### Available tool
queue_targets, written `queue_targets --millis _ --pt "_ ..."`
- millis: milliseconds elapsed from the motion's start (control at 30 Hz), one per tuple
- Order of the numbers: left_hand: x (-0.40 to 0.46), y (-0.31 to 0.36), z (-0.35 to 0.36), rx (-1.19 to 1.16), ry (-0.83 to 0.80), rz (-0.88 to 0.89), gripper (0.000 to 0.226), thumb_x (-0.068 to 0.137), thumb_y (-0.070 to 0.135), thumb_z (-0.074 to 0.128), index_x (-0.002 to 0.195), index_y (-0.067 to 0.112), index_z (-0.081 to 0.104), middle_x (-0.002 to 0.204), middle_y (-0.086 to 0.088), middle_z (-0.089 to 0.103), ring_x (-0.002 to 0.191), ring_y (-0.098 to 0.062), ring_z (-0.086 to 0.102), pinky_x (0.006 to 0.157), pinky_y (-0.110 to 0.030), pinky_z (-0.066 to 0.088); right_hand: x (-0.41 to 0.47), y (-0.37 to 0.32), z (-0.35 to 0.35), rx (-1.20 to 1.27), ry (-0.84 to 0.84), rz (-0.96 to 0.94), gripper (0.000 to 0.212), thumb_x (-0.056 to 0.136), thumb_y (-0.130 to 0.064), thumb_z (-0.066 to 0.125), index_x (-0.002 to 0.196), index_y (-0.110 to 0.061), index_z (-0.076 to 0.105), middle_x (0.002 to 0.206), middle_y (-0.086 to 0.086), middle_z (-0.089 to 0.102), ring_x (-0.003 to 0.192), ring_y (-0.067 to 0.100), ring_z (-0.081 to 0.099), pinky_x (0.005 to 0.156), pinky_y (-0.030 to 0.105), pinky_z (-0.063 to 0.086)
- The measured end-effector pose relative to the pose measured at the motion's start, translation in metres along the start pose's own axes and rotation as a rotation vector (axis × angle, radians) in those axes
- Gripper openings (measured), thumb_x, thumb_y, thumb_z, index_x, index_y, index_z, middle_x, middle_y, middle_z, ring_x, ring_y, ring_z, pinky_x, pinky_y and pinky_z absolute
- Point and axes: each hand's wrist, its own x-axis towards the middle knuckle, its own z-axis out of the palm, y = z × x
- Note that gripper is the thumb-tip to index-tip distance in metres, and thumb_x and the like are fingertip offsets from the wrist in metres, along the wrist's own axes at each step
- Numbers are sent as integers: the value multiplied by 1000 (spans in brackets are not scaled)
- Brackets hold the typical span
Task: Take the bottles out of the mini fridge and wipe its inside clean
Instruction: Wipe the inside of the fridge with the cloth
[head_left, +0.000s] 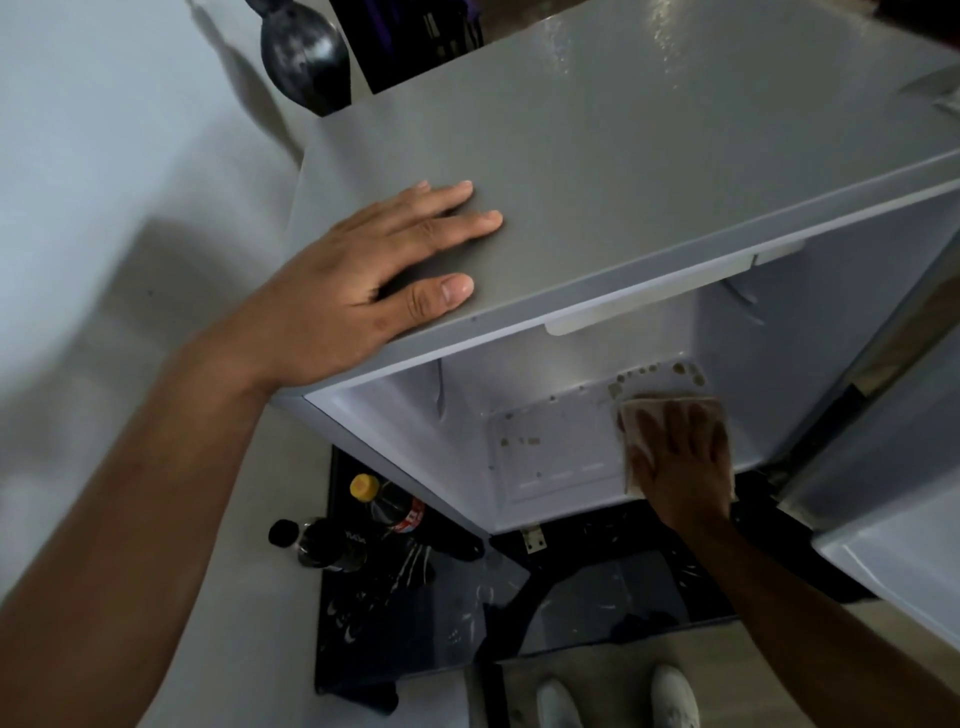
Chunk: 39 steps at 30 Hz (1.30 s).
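fridge (597, 171), grey, seen from above with its door (883, 519) swung open at right; the white inside is in view, with no bottles showing in it. brown spots (654, 371) dot the back of the floor panel, and a few more lie at its left. cloth (670, 415), pale, lies flat on the inside floor at right, just below the largest spots. right hand (680, 457) presses on the cloth with fingers spread and nearly straight, covering most of it. left hand (384, 275) rests palm down on the fridge top near its front left corner, fingers straight, holding nothing. two bottles stand outside, low at the fridge's left: one with a yellow cap (363, 487), one with a black cap (283, 532). dark vase (304, 57) stands behind the fridge. white shoes (670, 696) show at the bottom edge.
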Motion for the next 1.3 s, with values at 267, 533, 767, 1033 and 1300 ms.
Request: queue_targets --millis 267,533,767,1033,1300 --pt "-1 0 0 8 -2 -7 57 97 61 37 152 45 34 165 19 22 154 -1 11 126 -42 17 49 -26 -5 128 52 185 65 95 -51 25 151 -22 42 159 30 26 149 49 18 122 51 -4" --pt "-2 3 -1 -2 -2 -16 56 98 61 38 152 45 35 165 19 23 154 -3 13 125 -48 19 46 -36 -6 104 14 124 60 99 -44 28 154 -23 36 162 22 26 150 45 19 122 49 -5" --pt "0 -1 2 -13 13 11 56 98 62 39 152 44 35 165 17 25 155 -6 15 124 -50 21 -25 -33 14 141 91 115 60 94 -36 31 149 -14 45 154 28 39 143 51 31 121 54 13" --pt "1 -2 2 -10 11 -3 56 97 64 38 151 46 35 165 18 24 154 -4 14 124 -49 20 39 -5 2 87 49 114 66 93 -47 26 148 -17 46 155 33 33 142 56 27 120 58 7" --pt "1 1 2 -23 5 -19 55 98 61 40 150 46 36 165 17 25 154 -5 15 124 -50 21 73 -48 -5 136 17 140 64 93 -32 36 144 6 41 152 39 32 143 57 26 119 64 16"
